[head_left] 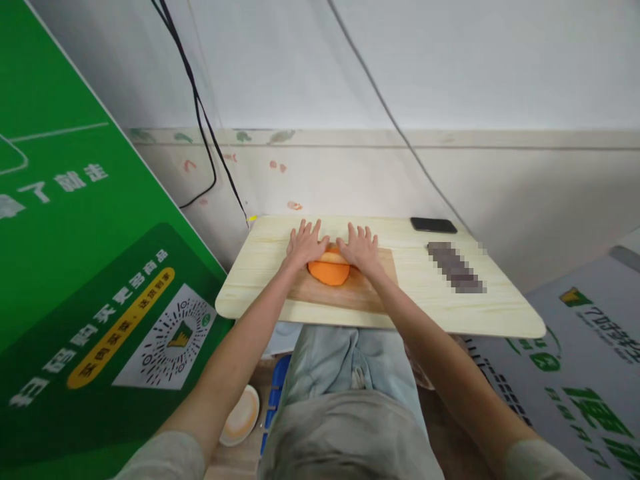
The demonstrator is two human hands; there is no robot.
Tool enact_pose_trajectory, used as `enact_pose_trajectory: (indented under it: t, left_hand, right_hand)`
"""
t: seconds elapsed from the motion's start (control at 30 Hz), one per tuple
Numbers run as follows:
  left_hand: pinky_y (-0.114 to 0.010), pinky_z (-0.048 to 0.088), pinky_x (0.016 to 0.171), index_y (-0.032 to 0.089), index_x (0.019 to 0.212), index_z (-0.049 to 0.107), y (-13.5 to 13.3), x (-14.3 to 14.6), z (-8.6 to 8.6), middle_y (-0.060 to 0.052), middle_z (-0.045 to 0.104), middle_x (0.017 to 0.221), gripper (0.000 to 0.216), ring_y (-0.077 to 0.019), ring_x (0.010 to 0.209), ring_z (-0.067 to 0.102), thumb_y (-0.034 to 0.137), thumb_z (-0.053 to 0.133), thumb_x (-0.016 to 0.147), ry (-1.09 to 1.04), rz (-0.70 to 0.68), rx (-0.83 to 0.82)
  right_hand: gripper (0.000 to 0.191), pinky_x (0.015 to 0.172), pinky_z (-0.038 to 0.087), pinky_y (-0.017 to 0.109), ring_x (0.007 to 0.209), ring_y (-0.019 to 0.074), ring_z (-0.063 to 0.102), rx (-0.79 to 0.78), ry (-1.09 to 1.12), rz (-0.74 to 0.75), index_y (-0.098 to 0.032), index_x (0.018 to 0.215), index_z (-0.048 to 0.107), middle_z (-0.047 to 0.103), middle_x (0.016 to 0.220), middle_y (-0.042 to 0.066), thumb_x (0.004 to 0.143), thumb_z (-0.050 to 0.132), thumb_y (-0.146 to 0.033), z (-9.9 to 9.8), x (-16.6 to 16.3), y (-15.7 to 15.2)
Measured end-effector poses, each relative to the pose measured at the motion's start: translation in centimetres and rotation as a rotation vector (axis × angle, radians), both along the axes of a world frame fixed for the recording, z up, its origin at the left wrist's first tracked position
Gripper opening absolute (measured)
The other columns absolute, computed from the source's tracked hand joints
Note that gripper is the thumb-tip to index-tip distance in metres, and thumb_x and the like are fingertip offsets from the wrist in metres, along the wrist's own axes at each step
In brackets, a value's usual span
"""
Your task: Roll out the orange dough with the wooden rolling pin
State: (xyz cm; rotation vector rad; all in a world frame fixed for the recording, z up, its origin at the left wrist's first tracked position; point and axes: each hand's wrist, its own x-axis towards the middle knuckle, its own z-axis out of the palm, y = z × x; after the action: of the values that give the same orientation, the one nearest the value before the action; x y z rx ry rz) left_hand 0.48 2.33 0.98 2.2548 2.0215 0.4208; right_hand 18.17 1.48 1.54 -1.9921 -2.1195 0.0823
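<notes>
Resting one left hand (306, 247) and one right hand (361, 249), both splayed, on one rolling pin (328, 257) laid across one orange disc (329, 273), atop one wooden board (345, 297), with one phone (433, 225) farther right.

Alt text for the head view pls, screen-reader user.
A person's left hand and right hand, fingers spread, rest on a rolling pin over a flat orange sheet, likely dough, on a wooden board. A black phone lies rightward on the pale table.
</notes>
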Motion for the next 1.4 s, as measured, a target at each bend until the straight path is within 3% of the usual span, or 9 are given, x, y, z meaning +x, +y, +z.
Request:
enact_pose_trajectory:
  t: [0.2,0.37,0.57,0.77,0.9,1.03,1.2,1.4]
  left_hand:
    - [-0.067,0.03,0.132,0.018,0.169,0.045,0.6,-0.5,-0.5,-0.017,0.051,0.171,0.075,-0.0395,0.167,0.033,0.061,0.035,0.109,-0.003,0.012,-0.033]
    - [-0.066,0.029,0.133,0.021,0.164,0.053,0.1,-0.7,-0.8,-0.014,0.054,0.169,0.071,-0.0392,0.166,0.034,0.062,0.032,0.11,0.016,0.007,-0.024]
    - [-0.066,0.028,0.134,0.025,0.168,0.048,-2.4,-0.8,-1.1,-0.013,0.049,0.174,0.072,-0.0387,0.168,0.03,0.064,0.028,0.111,0.05,-0.017,0.006]
    - [-0.055,0.034,0.134,0.024,0.166,0.052,-7.7,-0.6,-1.4,-0.013,0.055,0.169,0.064,-0.0335,0.163,0.04,0.054,0.029,0.114,0.077,0.004,0.084]
    - [-0.051,0.032,0.135,0.025,0.165,0.054,-9.2,-0.4,-1.4,-0.011,0.053,0.171,0.062,-0.0321,0.165,0.037,0.053,0.03,0.115,0.077,0.025,0.107]
    - [-0.052,0.031,0.134,0.027,0.162,0.056,-8.3,-0.3,-1.0,-0.009,0.058,0.166,0.059,-0.032,0.164,0.038,0.052,0.03,0.116,0.064,0.024,0.105]
    - [-0.054,0.035,0.13,0.024,0.165,0.052,-6.4,-0.2,-1.0,-0.012,0.059,0.166,0.061,-0.0342,0.162,0.041,0.053,0.032,0.115,0.069,0.05,0.105]
    - [-0.056,0.035,0.129,0.022,0.161,0.057,-4.8,-0.2,-1.0,-0.015,0.062,0.162,0.062,-0.0354,0.159,0.044,0.054,0.03,0.115,0.062,0.077,0.094]
  right_hand:
    - [0.065,0.12,0.041,0.061,0.144,0.0397,0.055,0.12,0.028,0.08,-0.013,0.159,0.056,0.065,0.151,0.024,0.111,0.04,-0.053,-1.4,0.1,0.8]
    - [0.058,0.117,0.044,0.06,0.139,0.0393,0.058,0.102,-0.01,0.107,-0.015,0.152,0.063,0.069,0.146,0.023,0.112,0.04,-0.051,-0.8,0.0,-0.3]
    - [0.063,0.127,0.032,0.067,0.155,0.0401,0.046,0.07,-0.022,0.112,-0.017,0.162,0.055,0.057,0.164,0.02,0.114,0.035,-0.053,-0.6,-0.1,-2.9]
    - [0.069,0.131,0.03,0.057,0.163,0.0385,0.036,0.151,-0.014,0.126,-0.013,0.171,0.043,0.043,0.176,0.02,0.115,0.031,-0.051,-1.2,-0.6,-7.4]
    - [0.068,0.133,0.025,0.057,0.167,0.0378,0.029,0.168,-0.037,0.146,-0.016,0.174,0.038,0.038,0.179,0.017,0.115,0.03,-0.05,-1.4,-0.5,-8.4]
    - [0.069,0.133,0.022,0.059,0.166,0.0378,0.031,0.106,-0.082,0.158,-0.017,0.175,0.036,0.04,0.178,0.018,0.116,0.029,-0.053,-0.7,-0.2,-6.9]
    - [0.069,0.129,0.029,0.06,0.159,0.0381,0.042,-0.011,-0.093,0.172,-0.017,0.171,0.043,0.052,0.169,0.021,0.116,0.03,-0.056,0.4,-0.2,-4.5]
    - [0.065,0.127,0.03,0.058,0.155,0.0371,0.044,-0.006,-0.066,0.172,-0.019,0.163,0.053,0.057,0.164,0.019,0.115,0.033,-0.058,0.7,-0.1,-2.7]
